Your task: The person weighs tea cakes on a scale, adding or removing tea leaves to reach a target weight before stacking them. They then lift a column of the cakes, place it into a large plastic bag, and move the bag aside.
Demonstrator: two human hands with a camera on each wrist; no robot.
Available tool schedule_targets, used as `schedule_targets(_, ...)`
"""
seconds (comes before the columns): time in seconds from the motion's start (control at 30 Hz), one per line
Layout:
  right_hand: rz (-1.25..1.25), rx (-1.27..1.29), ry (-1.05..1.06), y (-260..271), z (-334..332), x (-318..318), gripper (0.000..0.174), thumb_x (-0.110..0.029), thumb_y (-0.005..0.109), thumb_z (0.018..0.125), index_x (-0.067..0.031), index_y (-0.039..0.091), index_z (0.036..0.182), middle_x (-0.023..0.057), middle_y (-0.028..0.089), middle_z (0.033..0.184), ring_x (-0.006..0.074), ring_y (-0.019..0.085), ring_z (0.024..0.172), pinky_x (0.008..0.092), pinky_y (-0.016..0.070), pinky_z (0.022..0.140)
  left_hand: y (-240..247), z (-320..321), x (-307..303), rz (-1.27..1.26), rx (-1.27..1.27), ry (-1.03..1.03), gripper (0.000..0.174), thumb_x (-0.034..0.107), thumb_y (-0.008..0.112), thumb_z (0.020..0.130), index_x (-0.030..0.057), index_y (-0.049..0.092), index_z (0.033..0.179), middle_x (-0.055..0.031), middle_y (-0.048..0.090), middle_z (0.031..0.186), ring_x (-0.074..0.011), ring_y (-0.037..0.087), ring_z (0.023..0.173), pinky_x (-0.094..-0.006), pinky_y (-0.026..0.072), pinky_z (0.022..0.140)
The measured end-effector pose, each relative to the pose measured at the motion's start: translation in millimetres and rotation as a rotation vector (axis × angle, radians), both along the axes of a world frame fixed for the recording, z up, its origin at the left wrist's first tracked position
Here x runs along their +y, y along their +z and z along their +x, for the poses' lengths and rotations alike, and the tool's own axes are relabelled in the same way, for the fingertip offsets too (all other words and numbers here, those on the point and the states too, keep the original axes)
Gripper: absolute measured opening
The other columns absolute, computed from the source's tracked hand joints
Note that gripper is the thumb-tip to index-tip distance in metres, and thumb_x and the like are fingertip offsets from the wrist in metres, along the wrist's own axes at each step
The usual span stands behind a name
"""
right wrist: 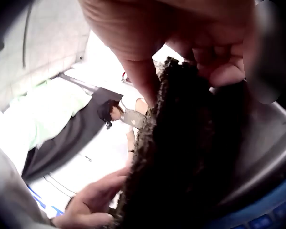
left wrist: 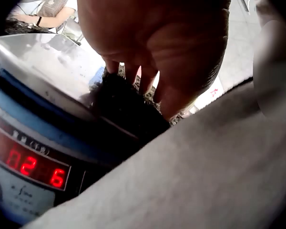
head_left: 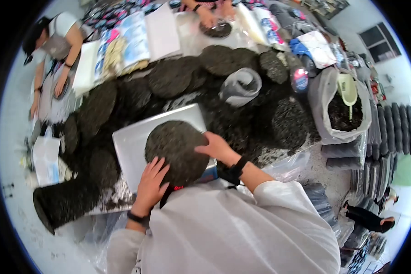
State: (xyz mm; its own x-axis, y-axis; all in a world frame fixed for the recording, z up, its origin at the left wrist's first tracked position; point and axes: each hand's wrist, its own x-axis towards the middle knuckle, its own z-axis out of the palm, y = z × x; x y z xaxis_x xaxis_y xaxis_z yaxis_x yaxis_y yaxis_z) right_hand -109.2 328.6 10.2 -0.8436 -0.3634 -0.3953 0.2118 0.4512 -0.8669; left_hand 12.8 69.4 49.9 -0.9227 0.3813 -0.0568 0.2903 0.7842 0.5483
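A round, flat, dark cake of dried, seaweed-like material [head_left: 177, 148] is held tilted over the silver tray [head_left: 129, 141] of a blue digital scale [left wrist: 26, 129], whose red digits glow in the left wrist view. My right hand [head_left: 217, 147] pinches the cake's right edge, thumb on one face and fingers on the other in the right wrist view. At the lower left edge, my left hand [head_left: 150, 186] holds the cake with fingers spread over the upper face and thumb by the rim. The cake's underside [right wrist: 181, 157] is in deep shadow.
More dark cakes [head_left: 171, 76] lie around the tray on the table. A clear plastic tub [head_left: 242, 86] stands behind, and a white sack [head_left: 322, 109] with a scoop [head_left: 347, 89] at right. A dark roll [head_left: 68, 203] lies at left. Other people work at far tables.
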Motion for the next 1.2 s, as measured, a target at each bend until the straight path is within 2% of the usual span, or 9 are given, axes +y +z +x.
schedule_targets(0.1,-0.195,0.013,-0.089,12.0,-34.9,20.2,0.043,-0.015,0.073,0.073,0.0032,0.057,0.108,0.0127,0.064,0.101,0.0201,0.059,0.095,0.0322,0.0450,0.084,22.3,-7.9,4.6,0.050,0.026,0.139,0.054,0.007,0.065,0.074,0.0046,0.052,0.125,-0.0167,0.042,0.139,-0.0347,0.039,0.129,-0.0428,0.0332,0.106)
schedule_targets(0.27,-0.702,0.081,-0.499,71.6,-137.8,93.2,0.053,-0.011,0.064,0.082,0.0019,0.044,0.130,0.0142,0.057,0.122,0.0219,0.054,0.112,0.0347,0.0427,0.096,44.4,-15.2,-8.2,0.127,0.114,0.462,0.047,0.001,0.057,0.077,-0.0023,0.050,0.124,-0.0188,0.045,0.136,-0.0364,0.044,0.124,-0.0415,0.0339,0.104)
schedule_targets(0.33,-0.900,0.173,-0.660,71.0,-181.0,119.6,0.043,-0.014,0.064,0.085,0.0006,0.046,0.121,0.0118,0.059,0.112,0.0197,0.060,0.097,0.0283,0.0493,0.079,49.5,-18.7,-5.6,0.077,0.106,0.501,0.044,0.001,0.055,0.079,-0.0024,0.050,0.123,-0.0188,0.045,0.136,-0.0365,0.044,0.123,-0.0417,0.0341,0.104)
schedule_targets(0.47,-0.494,0.055,-1.049,21.5,-227.6,196.4,0.066,-0.020,0.071,0.082,0.0070,0.037,0.131,0.0148,0.055,0.115,0.0224,0.055,0.106,0.0280,0.0425,0.088,52.6,-28.3,4.0,0.065,0.105,0.367,0.041,0.001,0.054,0.081,-0.0026,0.052,0.121,-0.0186,0.045,0.136,-0.0359,0.044,0.123,-0.0414,0.0343,0.103)
schedule_targets(0.57,-0.311,0.447,-0.857,52.0,-140.2,231.8,0.082,-0.023,0.076,0.077,0.0080,0.030,0.137,0.0204,0.042,0.138,0.0289,0.042,0.127,0.0353,0.0364,0.101,53.5,-27.8,0.7,0.028,0.166,0.390,0.039,0.000,0.053,0.081,-0.0026,0.053,0.120,-0.0174,0.046,0.136,-0.0344,0.044,0.124,-0.0406,0.0334,0.104)
schedule_targets(0.67,0.383,0.694,-0.713,54.9,-32.8,277.4,0.085,-0.025,0.081,0.068,0.0048,0.037,0.135,0.0249,0.042,0.137,0.0339,0.040,0.129,0.0389,0.0333,0.105,47.6,-21.6,-4.4,0.038,0.160,0.393,0.038,-0.001,0.052,0.082,-0.0018,0.053,0.120,-0.0168,0.046,0.136,-0.0337,0.044,0.124,-0.0401,0.0327,0.104)
schedule_targets(0.83,1.062,0.551,-0.214,18.9,51.1,272.5,0.090,-0.035,0.082,0.062,-0.0062,0.040,0.137,0.0232,0.036,0.141,0.0351,0.034,0.132,0.0429,0.0329,0.106,50.2,-24.9,14.3,0.041,0.145,0.253,0.035,0.000,0.051,0.084,-0.0008,0.054,0.119,-0.0161,0.046,0.136,-0.0327,0.045,0.124,-0.0390,0.0343,0.103)
schedule_targets(1.13,0.897,0.663,-0.181,31.6,46.4,307.5,0.060,-0.025,0.073,0.073,-0.0085,0.052,0.127,0.0173,0.052,0.130,0.0342,0.049,0.119,0.0417,0.0423,0.096,61.1,-11.4,18.0,0.083,0.192,0.184,0.033,0.006,0.051,0.086,0.0012,0.055,0.119,-0.0147,0.049,0.134,-0.0317,0.047,0.122,-0.0379,0.0348,0.103)
schedule_targets(1.2,0.688,0.594,-0.500,53.8,43.8,307.5,0.048,-0.017,0.067,0.078,-0.0066,0.055,0.123,0.0172,0.060,0.119,0.0338,0.057,0.108,0.0405,0.0460,0.090,62.2,-2.1,12.6,0.078,0.194,0.200,0.034,0.006,0.052,0.086,0.0011,0.055,0.119,-0.0150,0.049,0.133,-0.0321,0.047,0.122,-0.0381,0.0346,0.103)
